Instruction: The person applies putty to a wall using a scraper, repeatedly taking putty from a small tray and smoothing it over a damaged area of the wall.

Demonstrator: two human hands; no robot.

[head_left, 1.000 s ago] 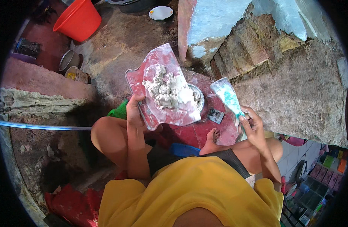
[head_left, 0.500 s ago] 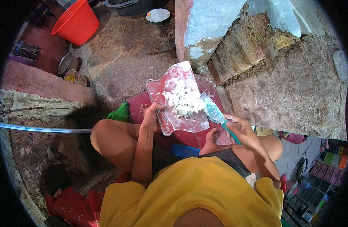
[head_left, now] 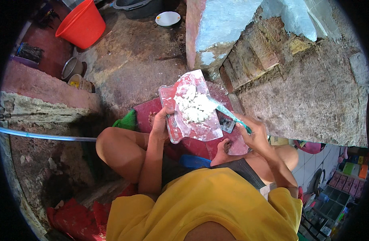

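Note:
My left hand [head_left: 161, 123] grips the near left edge of a flat board [head_left: 167, 98] with a wavy edge, thumb on top. The board looks reddish, though I cannot tell if that is the floor showing through. A lumpy white paste [head_left: 193, 107] is heaped in its middle, with white smears around. In my right hand [head_left: 254, 131], fingers are wrapped round the teal handle of a putty knife [head_left: 226, 111]. Its paste-coated blade slants to the board's right edge, beside the heap.
Ahead are a red bucket [head_left: 82, 25], a black basin [head_left: 138, 8] and a white plate [head_left: 168, 18]. A peeling blue-painted wall [head_left: 220, 28] and bare rough wall [head_left: 304, 88] stand right. A blue dish [head_left: 194, 161] lies between my legs; a green net [head_left: 127, 120] is left.
The putty knife has turned, its blade now showing edge-on at the paste. My right hand has shifted slightly and uncovers a small dark rectangular thing on the floor. The board has tilted a little.

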